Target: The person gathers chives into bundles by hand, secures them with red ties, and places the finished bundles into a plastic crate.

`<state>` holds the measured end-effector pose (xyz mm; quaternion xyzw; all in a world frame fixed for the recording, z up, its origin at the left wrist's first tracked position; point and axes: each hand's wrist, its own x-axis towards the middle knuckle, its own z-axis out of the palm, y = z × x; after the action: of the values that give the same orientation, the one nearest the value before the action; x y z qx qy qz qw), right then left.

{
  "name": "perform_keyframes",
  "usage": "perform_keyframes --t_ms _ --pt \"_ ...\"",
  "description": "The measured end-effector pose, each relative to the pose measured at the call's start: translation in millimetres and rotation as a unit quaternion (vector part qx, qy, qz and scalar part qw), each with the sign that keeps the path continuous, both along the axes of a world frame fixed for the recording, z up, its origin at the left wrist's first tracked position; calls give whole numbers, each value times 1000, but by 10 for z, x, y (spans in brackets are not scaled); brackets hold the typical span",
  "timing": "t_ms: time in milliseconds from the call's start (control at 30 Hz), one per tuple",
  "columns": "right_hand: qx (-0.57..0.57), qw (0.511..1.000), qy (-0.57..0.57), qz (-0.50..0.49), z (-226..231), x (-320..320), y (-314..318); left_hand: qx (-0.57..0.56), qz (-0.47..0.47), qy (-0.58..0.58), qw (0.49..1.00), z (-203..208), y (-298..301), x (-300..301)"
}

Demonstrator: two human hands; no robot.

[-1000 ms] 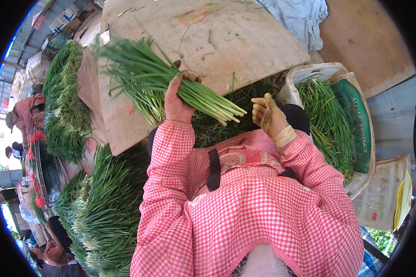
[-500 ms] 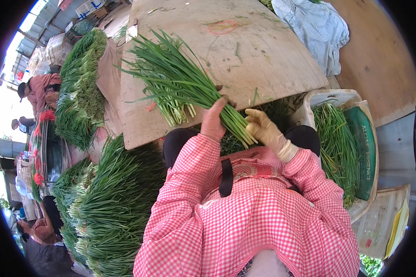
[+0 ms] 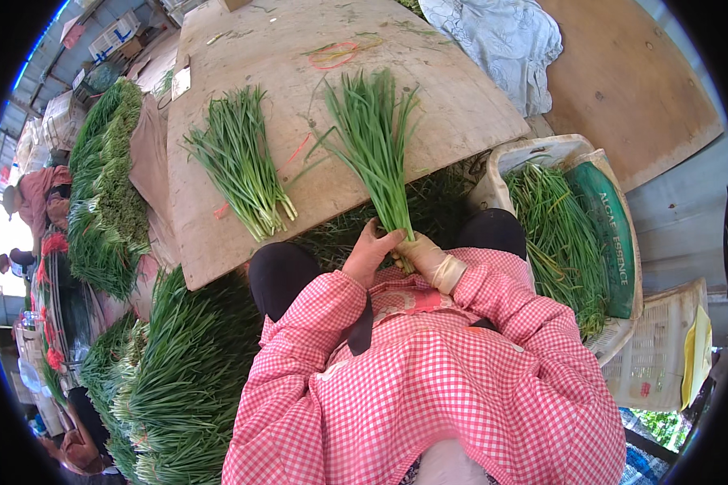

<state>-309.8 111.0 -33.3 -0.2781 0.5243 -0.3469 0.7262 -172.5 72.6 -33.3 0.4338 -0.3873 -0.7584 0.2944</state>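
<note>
Chives on board, both hands gripping one bunch.

Left to right, I log: chive heaps (image 3: 170, 380) crowding the board's (image 3: 218, 242) left edge; a loose bundle (image 3: 243, 166) lying near that edge, bare wood around it; my left hand (image 3: 370, 255) and gloved right hand (image 3: 425, 259) clenched on the bunch (image 3: 376, 149) at its base, leaves fanning over the near edge; a crate (image 3: 534, 153) of chives beside the right corner.

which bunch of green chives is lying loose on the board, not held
The left bunch of chives: it lies flat on the wooden board, untouched. The other bunch is gripped at its base by both hands.
</note>
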Motion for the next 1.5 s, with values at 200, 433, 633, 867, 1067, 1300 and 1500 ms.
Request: perform_keyframes --t_ms 200,433,633,867,1067,1300,1500 --pt "-191 892 390 123 119 87 44 -13 99 41 994 35 5 -115" --pt "-185 828 489 202 439 161 118 69 146 229 960 178 -176 51" --pt "-214 852 443 181 355 185 137 47 172 262 948 344 -193 115" --pt "-105 890 365 253 -39 -226 130 -10 212 195 958 419 -331 331" --pt "-285 942 155 85 -66 -164 95 -10 220 181 958 377 -258 326" --pt "-220 950 137 174 21 157 147 -44 169 150 973 349 -168 202" --pt "-344 916 148 143 312 522 -195 -133 197 121 964 844 -334 513"
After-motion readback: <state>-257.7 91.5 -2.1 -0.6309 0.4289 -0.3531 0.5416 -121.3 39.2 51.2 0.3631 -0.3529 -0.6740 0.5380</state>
